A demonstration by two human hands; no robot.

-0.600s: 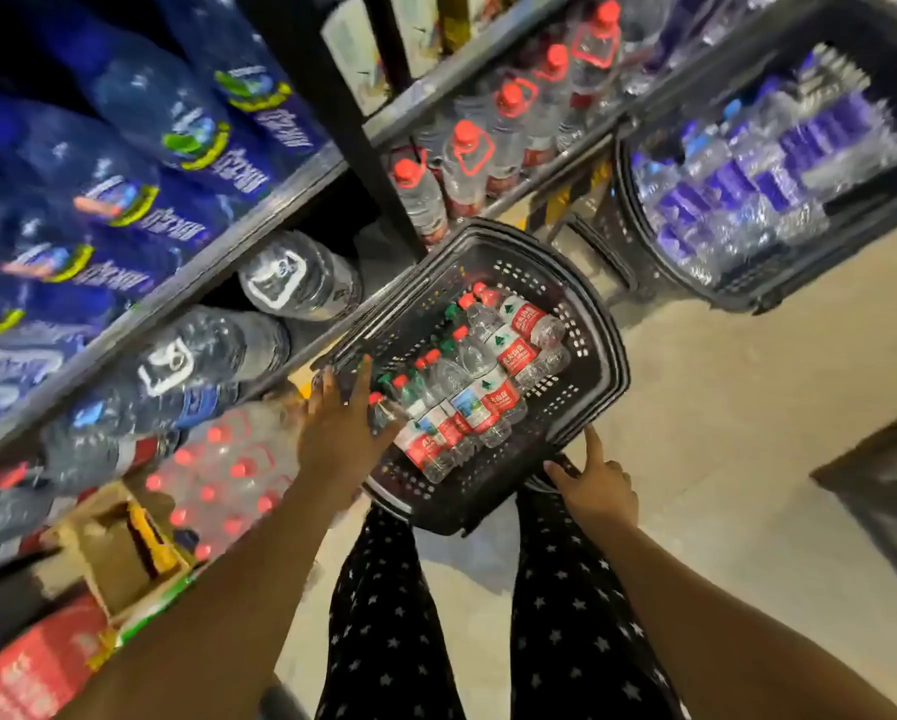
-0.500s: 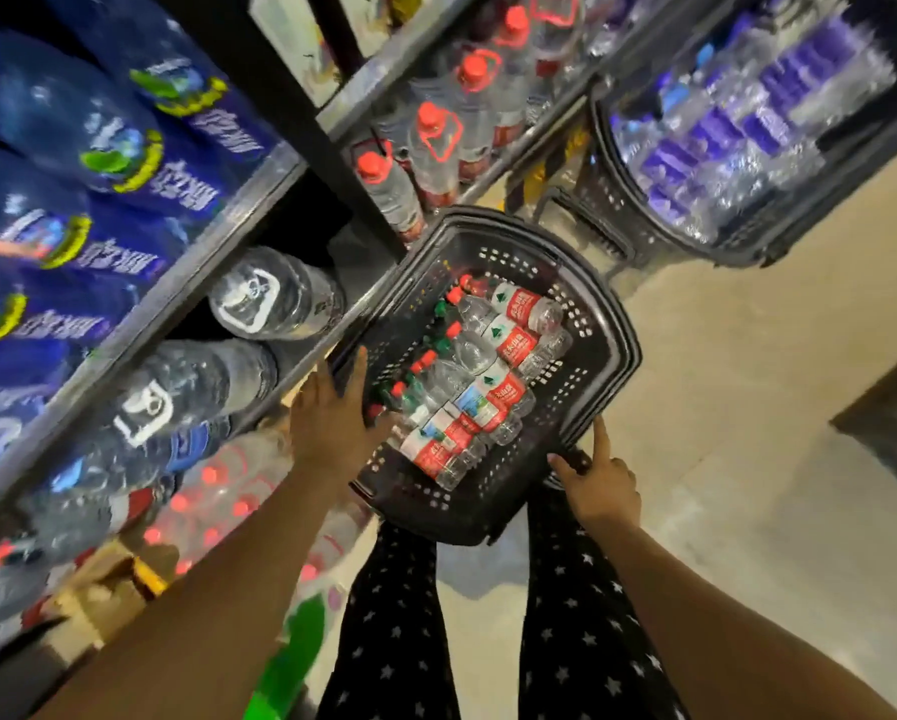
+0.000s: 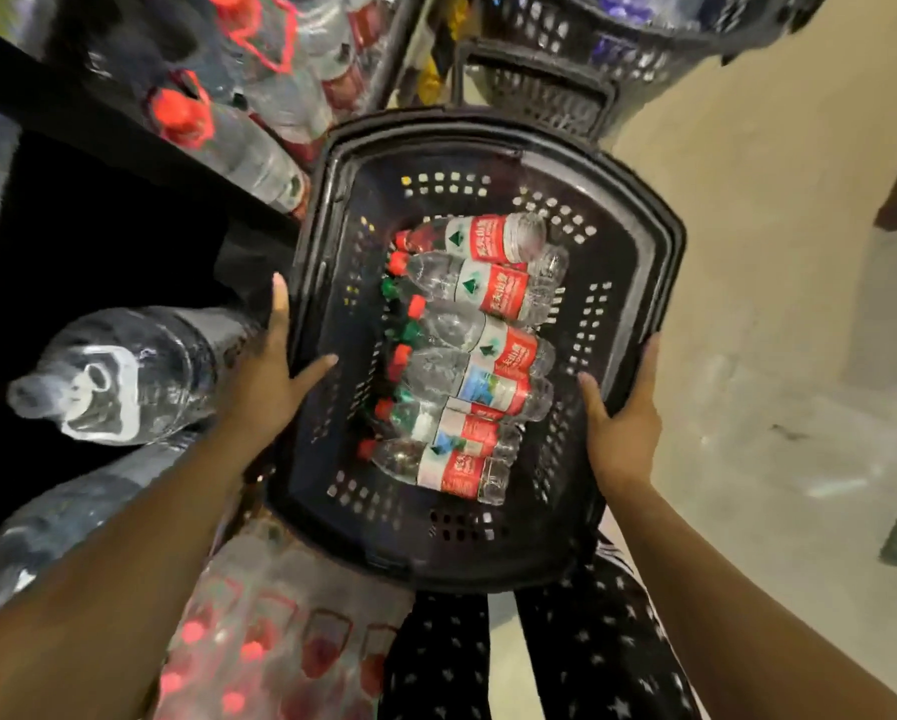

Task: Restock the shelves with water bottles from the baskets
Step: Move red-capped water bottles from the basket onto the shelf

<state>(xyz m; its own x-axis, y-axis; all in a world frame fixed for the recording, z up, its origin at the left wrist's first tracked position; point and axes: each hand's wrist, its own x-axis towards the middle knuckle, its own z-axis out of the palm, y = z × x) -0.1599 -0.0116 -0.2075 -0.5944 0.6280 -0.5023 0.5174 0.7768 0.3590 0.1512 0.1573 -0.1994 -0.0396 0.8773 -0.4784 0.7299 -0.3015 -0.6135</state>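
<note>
Gripping the black perforated plastic basket (image 3: 638, 283) by both long rims: left hand (image 3: 270, 387) clasped on the shelf-side rim with thumb hooked inside, right hand (image 3: 620, 423) clamped on the aisle-side rim, thumb likewise over the edge. Holding it level above the star-patterned dark trousers (image 3: 592, 652), just beside the dark metal shelving (image 3: 98, 210).

Step in hand, by the look of it: positioning the basket, not yet drawing stock from it. Inside, small clear water bottles with red labels (image 3: 467, 350) lying on their sides in a row, caps toward the shelf.

Next move probably calling for one hand freed, a bottle lifted by its body, and a matching shelf slot found among the large clear jugs (image 3: 124, 376).

Labels: red bands with white characters and a green triangle mark, too blurred to read; no brand legible
</note>
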